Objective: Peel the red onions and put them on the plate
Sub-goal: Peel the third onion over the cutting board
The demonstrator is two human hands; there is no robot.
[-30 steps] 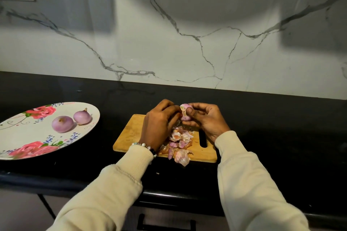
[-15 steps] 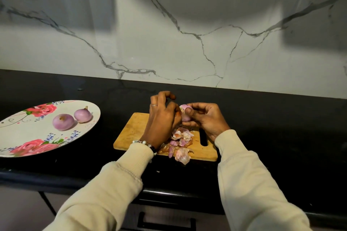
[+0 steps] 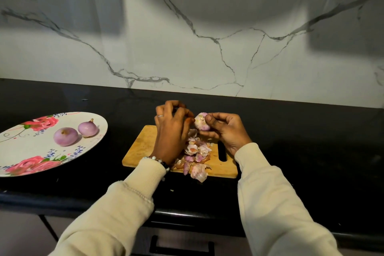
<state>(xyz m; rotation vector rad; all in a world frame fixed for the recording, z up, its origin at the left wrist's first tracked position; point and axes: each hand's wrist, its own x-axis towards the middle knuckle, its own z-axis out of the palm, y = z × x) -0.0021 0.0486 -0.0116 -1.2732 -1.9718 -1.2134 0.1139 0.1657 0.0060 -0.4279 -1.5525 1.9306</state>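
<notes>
My right hand [image 3: 227, 131] grips a partly peeled red onion [image 3: 200, 122] above the far side of a wooden cutting board [image 3: 143, 147]. My left hand [image 3: 171, 131] is just left of the onion, its fingers curled and pinching what looks like a brownish strip of skin at the fingertips. A pile of pink and white onion skins [image 3: 196, 153] lies on the board below both hands. To the left, a white plate with red roses [image 3: 20, 147] holds two peeled onions [image 3: 65, 136] [image 3: 88, 128].
Everything sits on a black counter [image 3: 311, 151] against a white marble wall. One skin piece [image 3: 199, 172] hangs over the board's near edge. The counter's front edge runs just below the board, with a drawer handle [image 3: 180, 245] underneath.
My left hand has drawn back from the onion, its fingers lifting up and to the left. The right hand keeps the onion in the same spot.
</notes>
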